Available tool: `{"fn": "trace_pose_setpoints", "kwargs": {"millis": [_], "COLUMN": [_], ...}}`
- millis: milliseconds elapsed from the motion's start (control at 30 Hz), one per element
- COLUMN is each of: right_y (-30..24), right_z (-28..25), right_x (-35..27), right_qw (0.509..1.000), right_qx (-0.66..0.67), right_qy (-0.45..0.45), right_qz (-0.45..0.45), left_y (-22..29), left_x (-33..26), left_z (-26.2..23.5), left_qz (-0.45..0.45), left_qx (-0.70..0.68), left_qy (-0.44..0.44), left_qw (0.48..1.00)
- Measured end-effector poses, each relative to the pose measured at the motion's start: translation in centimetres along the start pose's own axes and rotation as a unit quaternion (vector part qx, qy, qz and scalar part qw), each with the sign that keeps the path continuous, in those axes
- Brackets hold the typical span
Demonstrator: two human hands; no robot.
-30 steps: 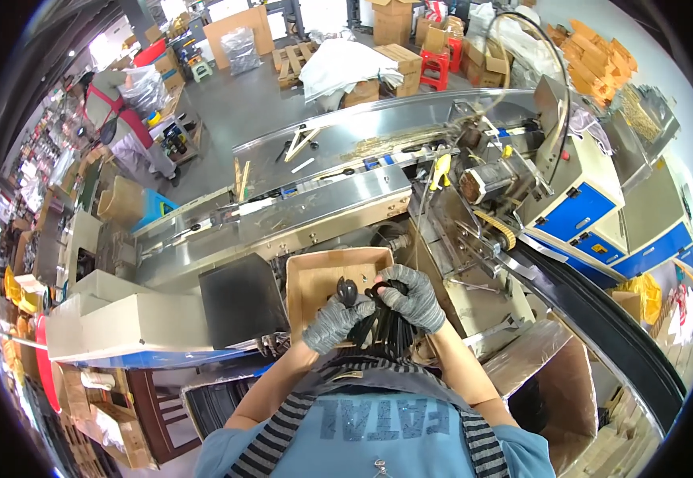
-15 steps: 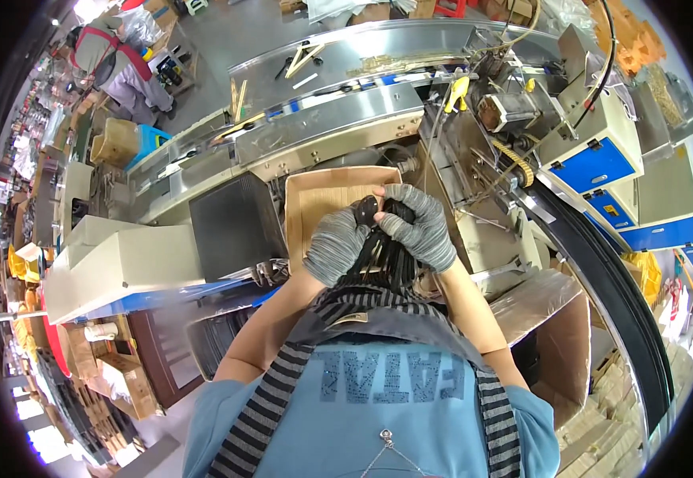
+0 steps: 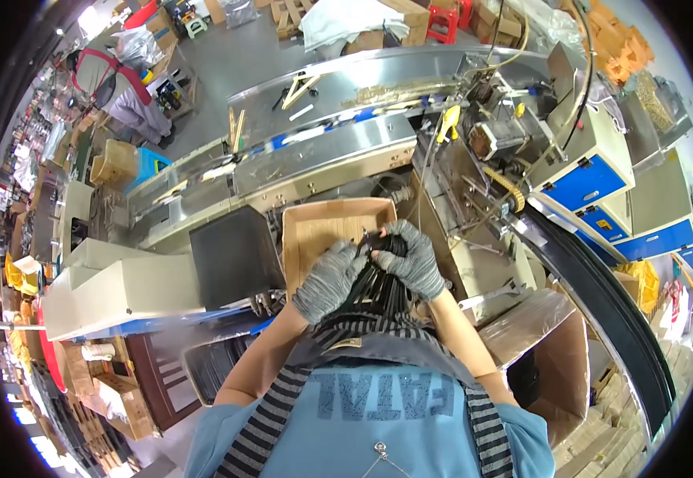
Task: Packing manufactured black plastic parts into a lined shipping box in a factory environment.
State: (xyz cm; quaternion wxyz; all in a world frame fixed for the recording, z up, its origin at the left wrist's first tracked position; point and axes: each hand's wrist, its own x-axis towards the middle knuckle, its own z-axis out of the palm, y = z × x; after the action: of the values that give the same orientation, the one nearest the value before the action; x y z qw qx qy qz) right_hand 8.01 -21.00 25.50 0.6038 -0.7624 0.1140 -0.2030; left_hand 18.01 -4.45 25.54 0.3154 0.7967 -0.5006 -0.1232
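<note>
Both my hands wear grey knit gloves that leave the fingertips bare. My left hand (image 3: 330, 277) is closed at the left side of a small dark piece (image 3: 372, 241), its fingertips largely hidden. From the right, my right hand (image 3: 412, 261) pinches the same piece between thumb and fingers. Below them, close to my apron, lies a bundle of slender black pieces (image 3: 380, 291); their exact kind cannot be made out. An open shallow cardboard box (image 3: 302, 231) with a tan inside sits just beyond my hands.
A black box-shaped machine part (image 3: 235, 256) stands left of the cardboard box. Beyond runs a metal conveyor (image 3: 326, 155). Machinery with a yellow cable chain (image 3: 504, 190) is at right, near blue-fronted cabinets (image 3: 589, 185). A large open carton (image 3: 557, 362) stands by my right arm. Another person (image 3: 115, 88) bends at far left.
Both hands have come down closer to my body with the dark piece. Its rounded black end, plain to see before, is now mostly covered by my fingers. The view has tilted slightly.
</note>
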Motion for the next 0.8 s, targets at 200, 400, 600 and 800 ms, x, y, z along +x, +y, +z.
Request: {"fn": "trace_pose_setpoints", "kwargs": {"millis": [200,400,600,800], "right_y": [-1.5,-1.1,1.0,-0.3], "right_z": [-0.7,0.6,2.1,4.2], "right_x": [0.5,0.5,0.1,-5.4], "right_qw": [0.969,0.955,0.987,0.965], "right_qx": [0.151,0.13,-0.096,-0.183], "right_qy": [-0.197,-0.267,-0.083,-0.071], "right_qz": [-0.021,-0.01,-0.101,-0.174], "left_y": [-4.8,-6.8,-5.8,-4.3], "left_x": [-1.1,-0.4,-0.4,-3.2], "left_z": [-0.5,1.6,-0.2,0.3], "left_qz": [0.16,0.321,0.323,-0.021], "left_qx": [-0.231,-0.01,-0.228,-0.384], "left_qy": [-0.235,-0.239,-0.128,-0.361], "left_qw": [0.931,0.916,0.909,0.849]}}
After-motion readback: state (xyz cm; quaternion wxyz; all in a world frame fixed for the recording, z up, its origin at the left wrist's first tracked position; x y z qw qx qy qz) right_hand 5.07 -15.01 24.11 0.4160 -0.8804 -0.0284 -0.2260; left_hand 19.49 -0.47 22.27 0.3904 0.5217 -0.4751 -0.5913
